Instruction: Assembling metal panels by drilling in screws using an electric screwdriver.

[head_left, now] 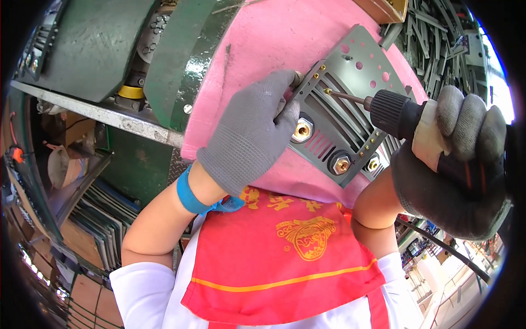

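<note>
A dark grey metal panel (pixel 361 74) with slots and round holes lies tilted on a pink surface. Brass screws sit along its raised strips, and two hex-nutted brass fittings (pixel 302 130) stand near its lower edge. My left hand (pixel 249 129), in a grey glove, pinches the panel's left edge between thumb and fingers. In my gloved right hand (pixel 466 148) is a black power screwdriver (pixel 392 112) with pale tape around its body. Its long bit reaches left to a brass screw (pixel 327 91) on the upper strip, and the tip appears to touch that screw.
Green machine parts (pixel 90 44) and a metal rail (pixel 98 109) stand on the left. A heap of grey metal strips (pixel 433 44) lies at the upper right, beside a cardboard box (pixel 386 8). The pink work surface (pixel 263 38) extends behind the panel.
</note>
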Demonstrator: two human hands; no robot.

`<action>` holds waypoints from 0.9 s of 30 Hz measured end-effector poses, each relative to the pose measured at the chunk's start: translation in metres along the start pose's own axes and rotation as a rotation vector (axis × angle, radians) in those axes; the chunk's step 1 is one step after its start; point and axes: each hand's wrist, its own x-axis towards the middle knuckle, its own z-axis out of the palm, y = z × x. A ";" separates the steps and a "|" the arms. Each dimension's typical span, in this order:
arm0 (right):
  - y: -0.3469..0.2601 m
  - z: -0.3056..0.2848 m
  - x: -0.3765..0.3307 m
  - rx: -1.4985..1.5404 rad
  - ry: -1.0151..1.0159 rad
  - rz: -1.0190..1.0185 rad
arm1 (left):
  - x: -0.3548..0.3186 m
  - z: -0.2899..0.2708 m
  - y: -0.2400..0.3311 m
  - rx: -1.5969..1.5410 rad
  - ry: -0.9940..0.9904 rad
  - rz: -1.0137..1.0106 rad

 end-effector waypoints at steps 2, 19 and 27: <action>0.000 0.000 0.000 -0.004 -0.020 -0.006 | -0.002 0.002 -0.002 0.037 0.024 0.033; -0.080 -0.061 -0.020 -0.010 0.167 0.273 | 0.013 -0.042 0.021 0.462 0.144 -0.010; -0.087 -0.103 -0.070 -0.248 0.212 0.076 | -0.017 0.104 0.052 0.038 -0.290 0.105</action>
